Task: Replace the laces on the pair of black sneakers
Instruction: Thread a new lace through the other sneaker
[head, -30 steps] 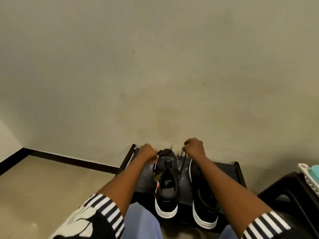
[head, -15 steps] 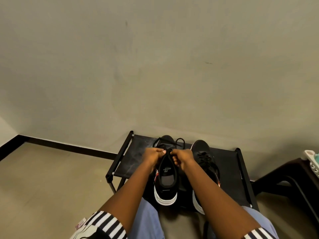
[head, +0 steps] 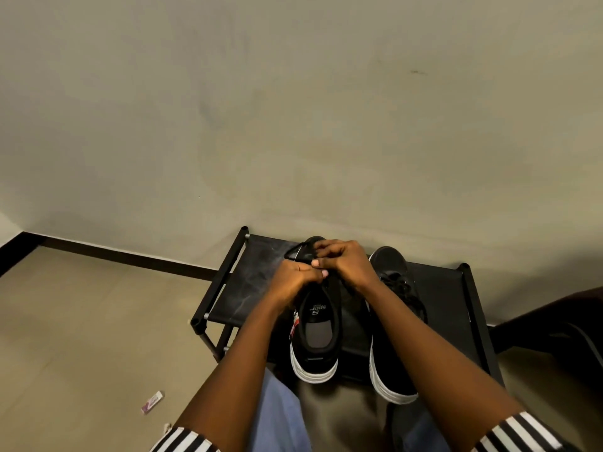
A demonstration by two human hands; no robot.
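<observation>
Both my hands have come together over the left sneaker [head: 315, 324]; a second ago they were spread wide, each drawing a lace end out to its side. Now my left hand [head: 293, 280] and right hand [head: 346, 261] sit knuckle to knuckle above the tongue, each grip pinched shut on the black lace [head: 298, 249], whose loose loop arcs past my fingers toward the toe. I judge the slack is taken up and I am on the crossing or knotting at the top eyelets, so this shoe is close to finished.

The lace looks thin, limp cord, likely to slip if I ease off. The sneaker's upper is matte black fabric with a padded collar, a grey insole printed with a logo, a thick white rubber sole, and a small red tag at its side. Just beside it stands the right sneaker [head: 393, 321], already laced, partly under my forearm. Both rest on a rack [head: 248, 288] serving as the surface: taut dusty black cloth over thin black tubes, set against a plain wall. A small wrapper [head: 151, 401] lies on the tiled floor.
</observation>
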